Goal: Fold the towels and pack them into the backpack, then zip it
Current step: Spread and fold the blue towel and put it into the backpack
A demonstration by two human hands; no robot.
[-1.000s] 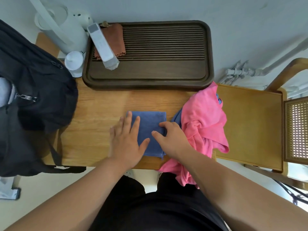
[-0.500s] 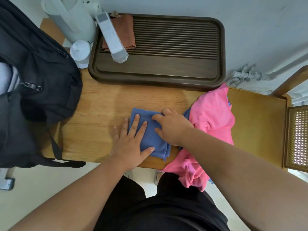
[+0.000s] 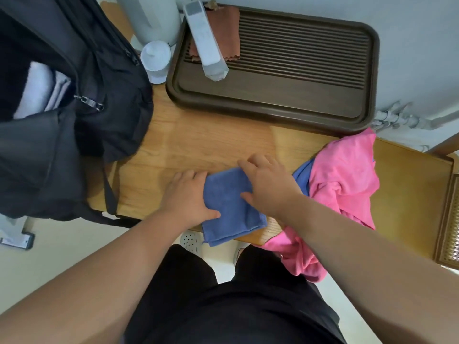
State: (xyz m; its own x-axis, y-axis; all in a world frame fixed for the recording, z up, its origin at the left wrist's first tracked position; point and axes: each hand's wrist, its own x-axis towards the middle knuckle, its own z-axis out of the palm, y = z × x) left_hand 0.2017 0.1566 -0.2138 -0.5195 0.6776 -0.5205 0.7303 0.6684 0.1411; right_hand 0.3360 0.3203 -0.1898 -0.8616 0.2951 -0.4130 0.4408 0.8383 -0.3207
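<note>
Head view, looking down on a light wooden table [image 3: 198, 140]. A folded blue microfibre towel [image 3: 228, 207] lies aslant at the table's near edge, its near corner hanging over the rim, between the two hands.

The left hand [image 3: 185, 197] sits at the towel's left edge. Its thumb lies on top of the cloth and its fingers [image 3: 188, 175] are bent down on the wood just beside that edge. Whether they hook under the towel cannot be told.

The right hand [image 3: 265, 184] rests over the towel's right part with the thumb spread apart on the cloth. Its fingers are loosely bent, with the tips at the far edge, and no pinch is visible.

An unzipped black fabric backpack [image 3: 82, 135] stands at the left, partly on the table and well apart from the blue towel. A pale folded cloth [image 3: 39, 90] shows in its opening, and a metal zip pull [image 3: 89, 104] hangs beside that.

A crumpled pink towel [image 3: 345, 175] is heaped at the table's right end and spills over the near edge. A strip of another blue cloth [image 3: 304, 175] shows under it, just beside the right wrist.

A dark brown slatted tray [image 3: 298, 100] lies at the far side of the table. It holds two things at its left end — a rust-brown cloth [image 3: 228, 28] and a pale grey oblong box [image 3: 206, 40]. A small white cup [image 3: 156, 60] stands just left of the tray, and a yellow wooden chair [image 3: 409, 189] stands at the right.
</note>
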